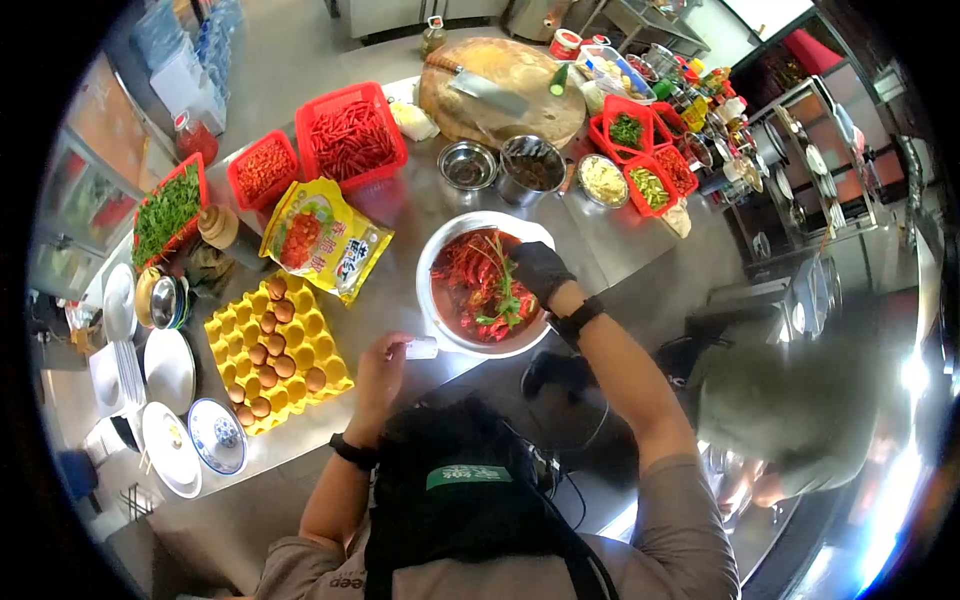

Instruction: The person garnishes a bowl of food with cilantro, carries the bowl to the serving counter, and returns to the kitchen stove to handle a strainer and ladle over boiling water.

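Note:
A white bowl point(434, 325) holds red food in red liquid, with long green herb sprigs point(507, 293) on top. My right hand point(540, 272), in a black glove, reaches over the bowl's right side. Its fingers are bent down by the sprigs, and the dark glove hides whether they hold any. At the bowl's lower left, my bare left hand point(382, 368) has its fingertips closed on a small white piece point(421, 348) beside the rim; I cannot tell whether this is part of the bowl.
Left of the bowl are a yellow packet point(325, 240), an egg tray point(235, 345), plates point(170, 370) and red baskets point(378, 175). Behind it stand metal bowls point(467, 166) and a round board point(455, 105) with a cleaver point(490, 92). Another person point(790, 400) is at the right.

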The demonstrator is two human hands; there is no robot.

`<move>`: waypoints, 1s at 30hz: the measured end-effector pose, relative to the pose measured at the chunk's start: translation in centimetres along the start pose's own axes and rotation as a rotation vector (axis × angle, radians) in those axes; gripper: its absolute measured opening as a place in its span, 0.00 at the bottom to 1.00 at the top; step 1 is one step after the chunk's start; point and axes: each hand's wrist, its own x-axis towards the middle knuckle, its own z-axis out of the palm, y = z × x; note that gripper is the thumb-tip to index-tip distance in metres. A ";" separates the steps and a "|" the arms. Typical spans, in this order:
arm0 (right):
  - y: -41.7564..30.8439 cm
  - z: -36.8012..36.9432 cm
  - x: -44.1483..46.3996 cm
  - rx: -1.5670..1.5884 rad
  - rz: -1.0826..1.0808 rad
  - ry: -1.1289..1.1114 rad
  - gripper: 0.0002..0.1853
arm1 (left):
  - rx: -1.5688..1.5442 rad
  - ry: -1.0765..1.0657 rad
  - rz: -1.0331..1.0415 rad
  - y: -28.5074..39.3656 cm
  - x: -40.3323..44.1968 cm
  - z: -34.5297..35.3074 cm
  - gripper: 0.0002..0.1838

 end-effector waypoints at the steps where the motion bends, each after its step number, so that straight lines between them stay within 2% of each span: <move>1: 0.5 -0.3 0.0 -0.047 -0.030 -0.006 0.13 | 0.082 0.020 -0.056 0.1 0.2 0.3 0.08; 3: 1.5 -0.3 0.4 -0.112 -0.087 -0.031 0.15 | 0.169 0.051 -0.132 -0.1 0.6 1.1 0.09; 6: 1.7 -3.0 -0.3 -0.034 -0.145 -0.116 0.17 | 0.203 0.162 -0.247 -0.9 0.3 2.4 0.09; 8: 6.1 -4.4 0.7 0.324 -0.270 -0.154 0.18 | 0.289 0.272 -0.110 -1.6 0.1 3.2 0.12; 9: 8.8 -5.0 1.8 0.440 -0.215 -0.146 0.17 | 0.297 0.319 -0.115 -3.3 -0.1 3.9 0.14; 10: 11.0 -5.9 2.6 0.378 -0.287 -0.096 0.16 | 0.305 0.350 -0.134 -4.3 -0.2 5.2 0.14; 11: 13.7 -5.5 3.7 0.405 -0.201 -0.150 0.15 | 0.296 0.379 -0.189 -5.2 -0.5 6.2 0.14; 12: 16.6 -4.6 4.5 0.719 -0.064 -0.248 0.13 | 0.290 0.406 -0.240 -5.4 -0.6 6.7 0.14; 13: 21.3 -1.8 6.5 0.663 -0.170 -0.251 0.13 | 0.301 0.379 -0.298 -4.6 -0.4 7.5 0.15; 14: 22.7 -0.4 7.6 0.641 -0.230 -0.266 0.13 | 0.306 0.374 -0.323 -5.2 -0.3 8.3 0.15; 15: 23.2 0.5 8.5 0.620 -0.291 -0.281 0.14 | 0.241 0.366 -0.319 -6.7 0.0 9.1 0.16; 17: 23.7 1.7 9.4 0.676 -0.023 -0.390 0.15 | 0.181 0.385 -0.339 -10.4 0.6 10.6 0.17; 18: 24.0 2.8 9.9 0.679 -0.042 -0.420 0.15 | 0.084 0.312 -0.271 -12.6 0.8 11.3 0.18; 19: 24.8 4.4 10.4 0.647 -0.111 -0.262 0.16 | 0.040 0.288 -0.242 -12.3 0.8 11.5 0.18; 20: 24.8 5.2 10.5 0.620 -0.103 -0.255 0.15 | -0.004 0.263 -0.215 -12.0 0.8 11.6 0.19; 22: 24.6 6.9 10.7 0.566 -0.087 -0.243 0.16 | -0.478 0.297 -0.449 -6.5 1.6 12.4 0.21; 23: 23.2 7.1 9.7 0.708 -0.087 -0.209 0.17 | -0.565 0.284 -0.469 -6.3 1.8 12.4 0.19; 25: 22.2 8.0 10.6 1.086 0.004 -0.305 0.19 | -0.554 0.289 -0.489 -5.6 2.1 12.7 0.20; 26: 21.7 8.3 10.8 1.078 -0.014 -0.321 0.19 | -0.554 0.275 -0.506 -5.2 2.3 13.0 0.22; 28: 21.1 8.5 10.0 0.873 -0.124 -0.159 0.19 | -0.584 0.257 -0.506 -5.4 2.1 12.9 0.23; 29: 21.0 8.4 10.0 0.687 -0.273 -0.075 0.18 | -0.580 0.248 -0.470 -6.1 2.1 13.2 0.22; 30: 20.9 8.6 9.9 0.632 -0.319 -0.059 0.18 | -0.571 0.241 -0.432 -7.0 2.0 13.4 0.21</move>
